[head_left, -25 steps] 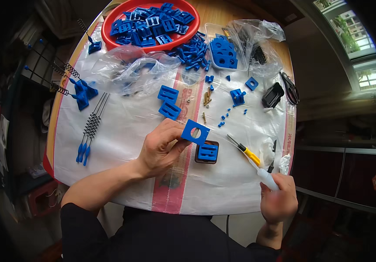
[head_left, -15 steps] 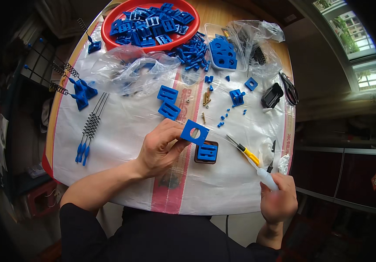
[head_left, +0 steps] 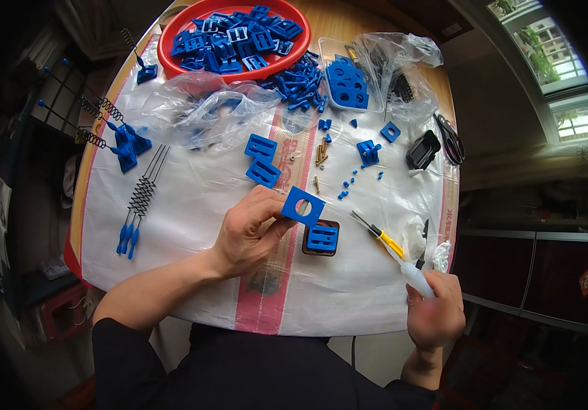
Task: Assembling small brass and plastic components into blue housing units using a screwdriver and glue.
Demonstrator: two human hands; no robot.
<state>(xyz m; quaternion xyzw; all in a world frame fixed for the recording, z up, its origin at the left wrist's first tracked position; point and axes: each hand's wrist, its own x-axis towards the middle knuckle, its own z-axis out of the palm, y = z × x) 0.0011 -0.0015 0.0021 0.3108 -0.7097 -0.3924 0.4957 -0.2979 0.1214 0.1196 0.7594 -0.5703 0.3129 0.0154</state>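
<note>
Between thumb and fingers, my left hand (head_left: 249,229) pinches a blue square plate (head_left: 293,211) with a round hole, held tilted above the table. Just under the plate's lower right corner sits a small dark brown block (head_left: 320,253) with a blue slotted piece (head_left: 323,238) on top. My right hand (head_left: 436,313), at the right near edge, is closed round a whitish translucent bottle (head_left: 415,278) with a narrow nozzle angled up and left. Next to the nozzle lies a yellow and black tool (head_left: 390,243) with a thin metal tip. Two more blue slotted pieces (head_left: 261,147) lie beyond my left hand.
A red basin (head_left: 301,60) of blue parts stands at the back, beside a clear tub (head_left: 378,102) and plastic bags (head_left: 225,106). Brass screws (head_left: 321,152), a black box (head_left: 423,150), scissors (head_left: 451,140) and crumpled tissue (head_left: 413,238) lie right. Springs with blue ends (head_left: 142,196) lie left.
The whole view has shifted very slightly. Both hands keep their hold on the plate and the bottle, with no clear movement.
</note>
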